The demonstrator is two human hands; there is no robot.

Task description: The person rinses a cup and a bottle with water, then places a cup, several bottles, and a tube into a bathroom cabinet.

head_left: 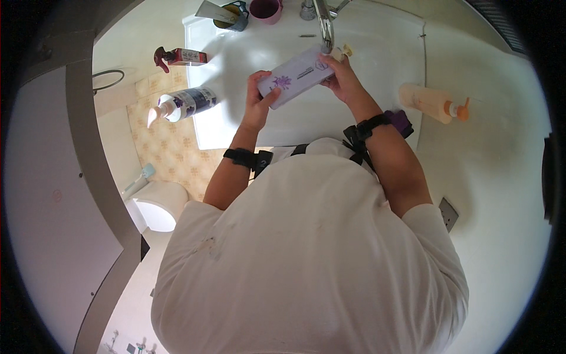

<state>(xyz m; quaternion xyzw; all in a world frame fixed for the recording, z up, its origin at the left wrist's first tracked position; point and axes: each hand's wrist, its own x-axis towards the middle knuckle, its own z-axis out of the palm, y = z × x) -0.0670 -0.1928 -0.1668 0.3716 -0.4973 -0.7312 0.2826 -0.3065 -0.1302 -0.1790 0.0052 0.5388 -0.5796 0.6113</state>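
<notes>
A flat-sided lavender pump bottle [299,75] with a purple flower print lies tilted across both my hands, above the white washbasin [236,127]. Its pale yellow pump head [346,51] sticks out past my right hand. My left hand [258,101] grips the bottom end, thumb on the printed face. Around the pump end, my right hand [344,79] is closed, its thumb near the top edge. Just beyond the bottle hangs the chrome tap [325,26], close to the pump end. Fingers under the bottle are hidden.
On the basin's left side stand a red spray bottle [187,57] and a white pump bottle [194,103] with a dark label. An orange pump bottle [430,102] is at the right. A pink cup [266,10] and a dark cup [238,22] holding a tube stand at the back.
</notes>
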